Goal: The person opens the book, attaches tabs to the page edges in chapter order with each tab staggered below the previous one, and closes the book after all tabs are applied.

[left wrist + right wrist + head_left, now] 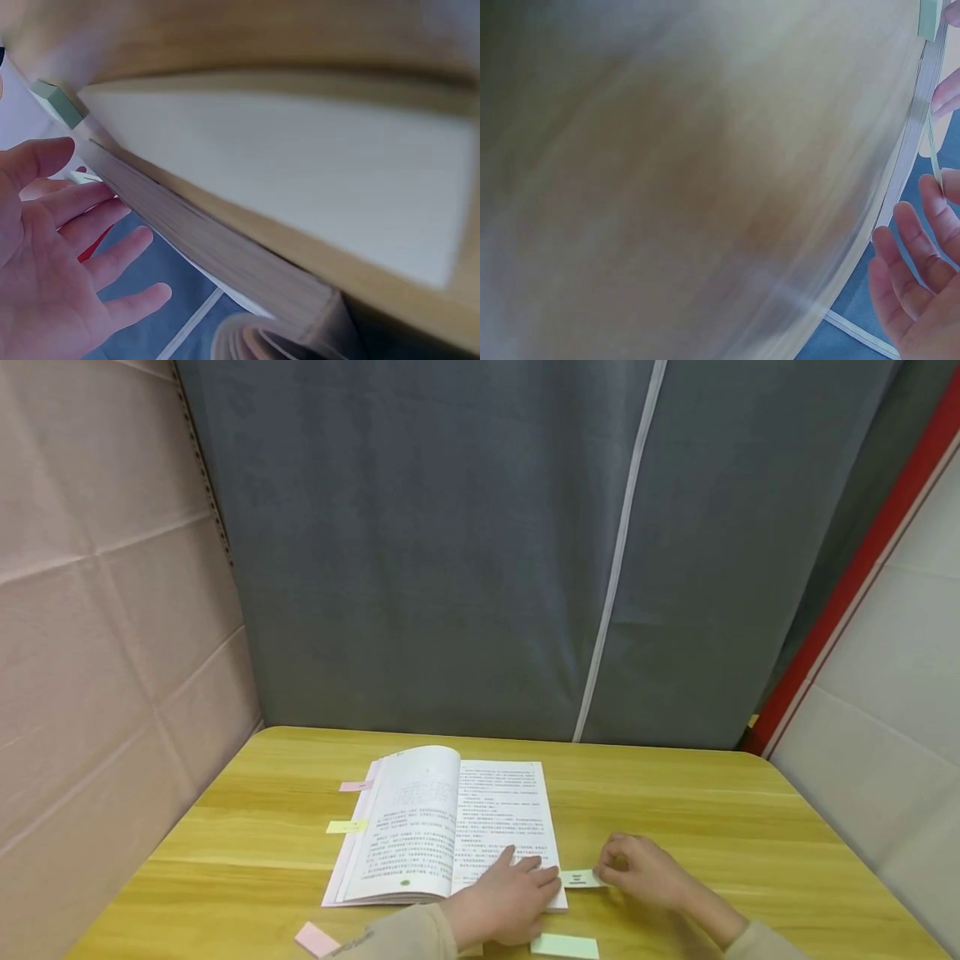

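Observation:
An open printed book point(498, 802) lies on the table, its left pages bulging up near the spine. My left hand point(508, 897) rests on the lower part of the right-hand page, fingers spread toward its outer edge. Just past that edge, my right hand point(651, 874) pinches the outer end of a pale green sticky tab point(577, 879) with small dark marks. The tab's inner end meets the book's edge beside my left fingertips. Seen edge-on in the right wrist view, the strip point(934, 150) looks thin between the fingers of both hands.
A pink tab point(356, 786) and a yellow tab point(347, 827) stick out from the book's left side. A green sticky-note pad point(564, 947) lies near the front edge, and a pink pad point(317, 940) lies left of my sleeve. A grey curtain point(450, 552) hangs behind the table.

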`<state>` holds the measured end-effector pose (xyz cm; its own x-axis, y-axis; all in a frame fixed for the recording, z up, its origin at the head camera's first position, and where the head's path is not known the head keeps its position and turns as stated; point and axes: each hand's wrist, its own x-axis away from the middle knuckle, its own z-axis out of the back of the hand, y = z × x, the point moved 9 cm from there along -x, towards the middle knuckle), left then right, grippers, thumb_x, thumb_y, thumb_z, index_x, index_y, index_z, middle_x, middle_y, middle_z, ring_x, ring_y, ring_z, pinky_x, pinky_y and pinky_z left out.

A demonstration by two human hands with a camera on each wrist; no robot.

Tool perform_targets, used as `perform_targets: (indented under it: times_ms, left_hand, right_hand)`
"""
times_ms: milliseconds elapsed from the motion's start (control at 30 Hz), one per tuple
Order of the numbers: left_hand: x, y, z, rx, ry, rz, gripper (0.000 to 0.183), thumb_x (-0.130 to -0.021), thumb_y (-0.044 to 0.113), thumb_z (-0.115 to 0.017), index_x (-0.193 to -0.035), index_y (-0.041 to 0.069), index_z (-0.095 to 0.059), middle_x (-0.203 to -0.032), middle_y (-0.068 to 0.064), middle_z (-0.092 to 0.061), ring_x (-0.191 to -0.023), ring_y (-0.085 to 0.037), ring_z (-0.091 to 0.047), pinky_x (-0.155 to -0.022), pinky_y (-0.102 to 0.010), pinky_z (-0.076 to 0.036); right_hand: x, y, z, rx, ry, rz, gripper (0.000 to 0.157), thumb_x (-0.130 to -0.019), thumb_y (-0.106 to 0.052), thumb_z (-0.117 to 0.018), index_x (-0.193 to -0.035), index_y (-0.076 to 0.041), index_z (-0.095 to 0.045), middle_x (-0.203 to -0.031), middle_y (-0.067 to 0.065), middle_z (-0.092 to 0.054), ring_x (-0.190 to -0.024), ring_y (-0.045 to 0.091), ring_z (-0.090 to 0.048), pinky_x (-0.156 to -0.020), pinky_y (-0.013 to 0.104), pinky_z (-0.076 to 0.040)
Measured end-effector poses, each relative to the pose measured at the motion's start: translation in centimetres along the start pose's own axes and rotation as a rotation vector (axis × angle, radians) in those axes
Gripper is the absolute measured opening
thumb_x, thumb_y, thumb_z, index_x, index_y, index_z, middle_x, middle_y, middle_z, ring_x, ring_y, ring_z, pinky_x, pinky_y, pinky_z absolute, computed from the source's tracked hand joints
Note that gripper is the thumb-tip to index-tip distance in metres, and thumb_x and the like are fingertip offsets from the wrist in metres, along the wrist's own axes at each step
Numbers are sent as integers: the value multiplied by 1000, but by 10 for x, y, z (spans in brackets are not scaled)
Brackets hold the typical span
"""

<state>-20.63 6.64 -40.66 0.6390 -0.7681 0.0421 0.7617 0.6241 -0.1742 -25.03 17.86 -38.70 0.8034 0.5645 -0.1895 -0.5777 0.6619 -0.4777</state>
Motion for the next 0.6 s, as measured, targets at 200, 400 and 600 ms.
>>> perform_targets:
  times_ms: [200, 400, 600]
  left_hand:
    - [6, -3, 1, 24, 13, -4, 48, -80, 34, -56, -125, 22, -48, -128, 11, -42, -117, -13, -38, -92, -43, -32]
    - [6, -1, 2, 17, 2, -9, 49, -80, 34, -55, -126, 21, -47, -129, 10, -42, -117, -13, -38, -92, -42, -32]
    - [7, -2, 0, 21, -19, 5, 49, -80, 36, -55, -126, 20, -48, -129, 9, -42, -118, -13, -37, -92, -42, -32]
  right_hand:
    - [0, 3, -1, 32, 3, -10, 10, -80, -21, -62, -70, -23, -60, -76, -18, -49, -72, 3, -49, -66, 30, -45]
    - [0, 1, -1, 19, 7, 9, 10, -80, -21, -63, -70, -21, -60, -76, -17, -50, -70, 3, -48, -63, 28, -43]
    - [1, 0, -2, 17, 6, -7, 10, -80, -22, -63, -71, -21, -60, -73, -16, -49, -66, 2, -46, -59, 25, -42]
